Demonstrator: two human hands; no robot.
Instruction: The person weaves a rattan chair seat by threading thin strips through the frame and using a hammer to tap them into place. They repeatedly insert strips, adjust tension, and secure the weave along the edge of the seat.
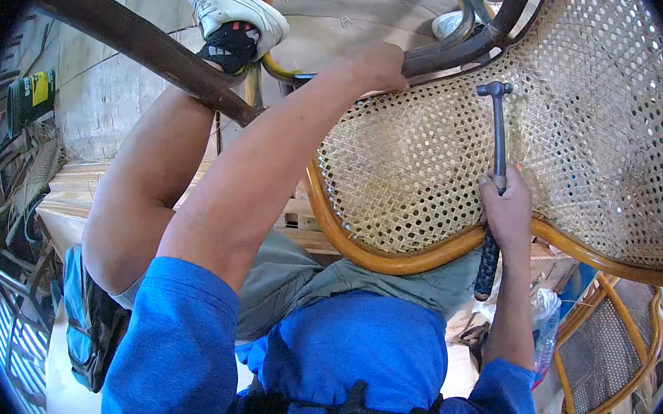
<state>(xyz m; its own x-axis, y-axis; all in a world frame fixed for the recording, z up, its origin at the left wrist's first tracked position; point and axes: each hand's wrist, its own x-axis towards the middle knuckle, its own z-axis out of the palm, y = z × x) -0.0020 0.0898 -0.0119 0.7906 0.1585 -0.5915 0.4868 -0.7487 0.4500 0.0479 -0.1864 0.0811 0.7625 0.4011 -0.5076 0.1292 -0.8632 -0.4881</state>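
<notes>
Across my lap lies a piece of furniture with a woven cane panel (430, 160) and a bent, honey-brown rattan rim (378, 260). My right hand (507, 207) is closed around the handle of a hammer (499, 143), whose dark metal head points away from me over the weave. The hammer's black wrapped grip sticks out below that hand. At the panel's far edge, my left hand (375, 67) is wrapped on the dark brown pole of the frame (447, 58); its fingertips are mostly hidden.
Another dark pole (148, 45) slants across the upper left, over my leg near a white shoe (223, 8). A blue and black bag (85, 319) stands at lower left. On the right are a clear plastic bottle (545, 344) and a second rattan-framed woven piece (611, 350).
</notes>
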